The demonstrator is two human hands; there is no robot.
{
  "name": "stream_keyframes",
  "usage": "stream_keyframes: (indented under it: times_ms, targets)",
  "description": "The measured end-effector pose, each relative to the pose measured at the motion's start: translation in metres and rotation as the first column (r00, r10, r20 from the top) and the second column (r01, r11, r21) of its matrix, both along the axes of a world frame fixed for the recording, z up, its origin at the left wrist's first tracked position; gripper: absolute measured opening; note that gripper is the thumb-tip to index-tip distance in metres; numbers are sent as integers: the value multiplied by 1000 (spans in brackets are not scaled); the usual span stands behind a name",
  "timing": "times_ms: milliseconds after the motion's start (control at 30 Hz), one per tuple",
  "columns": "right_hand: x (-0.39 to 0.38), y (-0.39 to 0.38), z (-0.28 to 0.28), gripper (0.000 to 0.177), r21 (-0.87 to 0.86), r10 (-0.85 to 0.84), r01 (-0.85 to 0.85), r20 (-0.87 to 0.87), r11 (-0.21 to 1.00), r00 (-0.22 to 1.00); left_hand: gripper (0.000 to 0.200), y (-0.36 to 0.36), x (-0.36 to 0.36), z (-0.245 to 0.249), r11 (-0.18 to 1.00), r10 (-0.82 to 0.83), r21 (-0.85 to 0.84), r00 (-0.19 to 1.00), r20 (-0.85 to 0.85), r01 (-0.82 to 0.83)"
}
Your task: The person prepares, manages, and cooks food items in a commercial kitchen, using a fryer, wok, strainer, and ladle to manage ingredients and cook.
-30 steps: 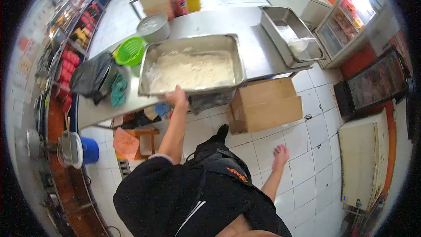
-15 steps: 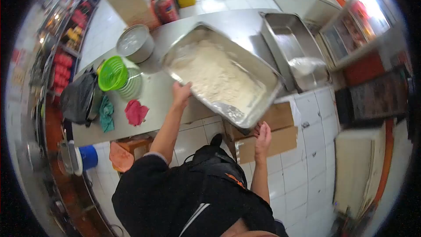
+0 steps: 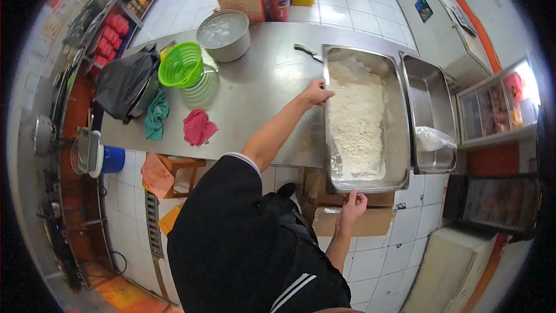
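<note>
Left hand [image 3: 317, 91] is gripping the flour tray [image 3: 396, 139] on its long rim, fingers curled over. Right hand [image 3: 352, 203] is holding up the near end, fingers pressed together underneath, since it's overhanging the steel table [image 3: 260, 95].

Steel tray [image 3: 398, 117], brushed, dull sheen; flour [image 3: 356, 122] matt, powdery, lumpy. Table [image 3: 260, 90] smooth glossy steel. Colander [image 3: 180, 65] green plastic. Rag [image 3: 198, 127] red cloth. Box [image 3: 354, 221] matt cardboard.

Left hand [image 3: 317, 93] far forward, fingers curled in a grip; right hand [image 3: 351, 204] low, close in, fingertips upward.
</note>
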State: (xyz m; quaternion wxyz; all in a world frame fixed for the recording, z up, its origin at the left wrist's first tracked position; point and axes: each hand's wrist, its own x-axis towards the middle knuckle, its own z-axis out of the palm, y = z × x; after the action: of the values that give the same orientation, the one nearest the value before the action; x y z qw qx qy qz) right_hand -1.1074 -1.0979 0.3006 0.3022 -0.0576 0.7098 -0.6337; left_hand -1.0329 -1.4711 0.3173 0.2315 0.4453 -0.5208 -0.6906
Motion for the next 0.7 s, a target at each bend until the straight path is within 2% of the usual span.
stream_keyframes:
  times_ms: [33, 67, 100, 133, 200, 267, 333, 400, 433, 467, 500, 533, 567, 600, 633, 667, 700]
  targets:
    - [1, -3, -2, 20, -86, -49, 51, 23, 995, 999, 41, 3, -3, 0, 1000, 19, -3, 1000, -5, -19]
    - [1, -6, -1, 20, -167, -95, 102, 50, 981, 994, 46, 8, -6, -1, 997, 71, 51, 988, -137, -65]
    - [0, -8, 4, 20, -140, -88, 98, 78, 985, 993, 51, 14, -7, -1, 989, 129, 109, 956, -265, -103]
    - [0, -10, 5, 20, -143, -70, 79, 72, 987, 995, 51, 21, -8, -12, 987, 146, 107, 951, -271, -121]
    - [1, -13, 5, 20, -245, -122, 142, 96, 959, 988, 65, 40, -3, -41, 962, 257, 199, 860, -441, -185]
    - [6, -10, 8, 20, -204, -132, 147, 87, 968, 987, 60, 81, 23, -32, 962, 267, 14, 930, -253, -273]
    - [13, 1, 12, 23, -108, -189, 197, 75, 974, 979, 49, 134, 67, -30, 963, 224, -123, 964, -140, -242]
    - [32, 16, 21, 21, -71, -149, 152, 36, 986, 988, 39, 197, 119, -11, 970, 191, -139, 978, -86, -201]
    - [44, 29, 22, 20, -21, -113, 113, -1, 993, 994, 34, 226, 142, -42, 957, 211, -182, 972, -102, -226]
    - [54, 45, 16, 20, -16, -98, 98, -2, 995, 995, 33, 255, 173, -34, 986, 166, 3, 985, -42, -166]
    - [63, 65, 5, 19, 40, 60, -58, -46, 998, 997, 34, 282, 203, -55, 992, 126, -6, 991, -49, -127]
    - [73, 83, -2, 18, 99, 220, -212, -84, 972, 972, 39, 306, 238, -79, 996, -3, 85, 997, 83, -4]
    - [89, 100, -4, 18, 88, 286, -279, -89, 956, 954, 47, 331, 273, -85, 991, -97, 109, 984, 150, 81]
    - [107, 116, -7, 18, 76, 351, -345, -94, 935, 932, 58, 347, 309, -82, 924, -306, 294, 933, 192, 242]
    - [120, 135, -15, 22, 122, 483, -472, -92, 873, 871, 61, 376, 355, -178, 845, -528, 319, 770, 358, 430]
    - [130, 155, -24, 26, 168, 605, -588, -84, 792, 792, 61, 385, 373, -135, 833, -523, 397, 783, 335, 386]
    - [143, 174, -31, 32, 195, 759, -753, 56, 629, 649, 60, 394, 390, -89, 814, -515, 471, 796, 317, 339]
